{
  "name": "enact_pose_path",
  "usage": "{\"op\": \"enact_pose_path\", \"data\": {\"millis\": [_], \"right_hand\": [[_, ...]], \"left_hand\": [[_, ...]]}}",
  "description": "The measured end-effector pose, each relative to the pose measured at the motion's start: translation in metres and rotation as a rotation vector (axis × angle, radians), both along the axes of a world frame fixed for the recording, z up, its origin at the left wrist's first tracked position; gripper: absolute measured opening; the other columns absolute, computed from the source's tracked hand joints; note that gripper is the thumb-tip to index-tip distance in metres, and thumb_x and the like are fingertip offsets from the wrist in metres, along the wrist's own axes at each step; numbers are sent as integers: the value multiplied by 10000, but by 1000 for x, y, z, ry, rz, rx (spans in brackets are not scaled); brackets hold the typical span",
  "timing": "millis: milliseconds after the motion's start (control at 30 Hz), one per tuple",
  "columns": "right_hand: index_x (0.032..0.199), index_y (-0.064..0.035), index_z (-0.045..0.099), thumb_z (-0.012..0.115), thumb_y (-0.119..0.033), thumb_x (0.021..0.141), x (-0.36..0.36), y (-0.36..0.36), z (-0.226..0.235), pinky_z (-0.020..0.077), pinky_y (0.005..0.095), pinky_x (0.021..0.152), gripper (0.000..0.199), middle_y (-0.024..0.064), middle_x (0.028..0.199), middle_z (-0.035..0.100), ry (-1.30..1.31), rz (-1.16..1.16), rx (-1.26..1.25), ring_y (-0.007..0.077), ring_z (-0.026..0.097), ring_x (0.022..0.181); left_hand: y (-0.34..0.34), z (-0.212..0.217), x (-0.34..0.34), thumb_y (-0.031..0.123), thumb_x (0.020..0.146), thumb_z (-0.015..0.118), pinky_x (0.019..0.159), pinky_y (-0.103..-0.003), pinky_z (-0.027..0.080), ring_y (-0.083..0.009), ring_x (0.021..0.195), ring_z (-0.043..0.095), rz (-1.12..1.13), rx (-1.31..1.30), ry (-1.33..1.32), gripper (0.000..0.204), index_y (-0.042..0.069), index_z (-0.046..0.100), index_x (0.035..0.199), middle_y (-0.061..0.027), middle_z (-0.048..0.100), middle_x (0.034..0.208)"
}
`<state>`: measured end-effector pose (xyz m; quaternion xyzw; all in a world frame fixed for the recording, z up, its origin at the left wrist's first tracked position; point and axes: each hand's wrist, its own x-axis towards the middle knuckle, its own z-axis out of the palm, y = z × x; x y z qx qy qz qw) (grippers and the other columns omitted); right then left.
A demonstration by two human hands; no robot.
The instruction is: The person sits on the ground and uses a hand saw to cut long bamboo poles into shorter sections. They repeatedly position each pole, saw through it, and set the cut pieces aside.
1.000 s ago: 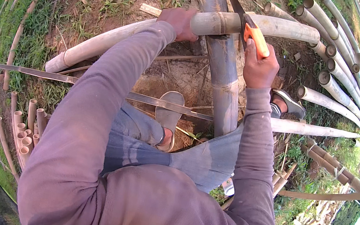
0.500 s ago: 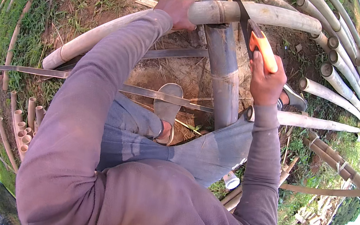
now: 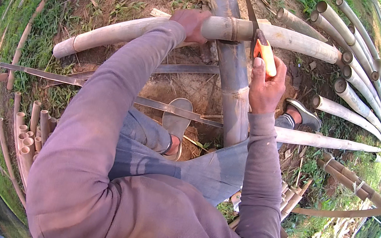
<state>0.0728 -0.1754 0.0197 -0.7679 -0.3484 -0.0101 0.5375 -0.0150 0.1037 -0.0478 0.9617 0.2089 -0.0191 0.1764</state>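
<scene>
Head | R fingers (image 3: 280, 73) gripping orange-hdl saw (image 3: 260, 37) | L fingers (image 3: 196, 26) gripping bamboo pole (image 3: 221, 27) | any mkgs too small

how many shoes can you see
2: one shoe left of the thick grey bamboo, crossed by a dark strip; the other shoe right of the right hand. No others show.

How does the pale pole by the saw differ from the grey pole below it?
Colour: the pale pole is light beige; the grey pole is darker, with brownish patches.
Direction: the pale pole runs left to right; the grey pole runs away from the person.
Contact: the left hand holds the pale pole and the saw crosses it; neither hand holds the grey pole.
Both are round, jointed bamboo.
</scene>
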Motion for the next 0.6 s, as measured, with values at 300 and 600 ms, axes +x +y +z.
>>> {"op": "enact_pose_path", "data": {"millis": [300, 600], "right_hand": [[1263, -15, 626, 762, -193, 1010, -2, -1, -12, 589, 381, 728, 338, 167, 943, 753, -97, -76, -134, 243, 766, 795], [1166, -11, 660, 770, -204, 1018, 1, -7, -17, 528, 321, 640, 267, 71, 813, 694, 59, -91, -101, 123, 655, 688]], "left_hand": [[-23, 5, 14, 498, 803, 859, 1004, -485, 573, -341, 1193, 716, 100, 41, 92, 729, 134, 562, 1361, -136, 706, 1325], [-10, 9, 11, 499, 824, 848, 975, -491, 598, -341, 1151, 744, 41, -1, 130, 681, 114, 597, 1326, -163, 752, 1232]]}}
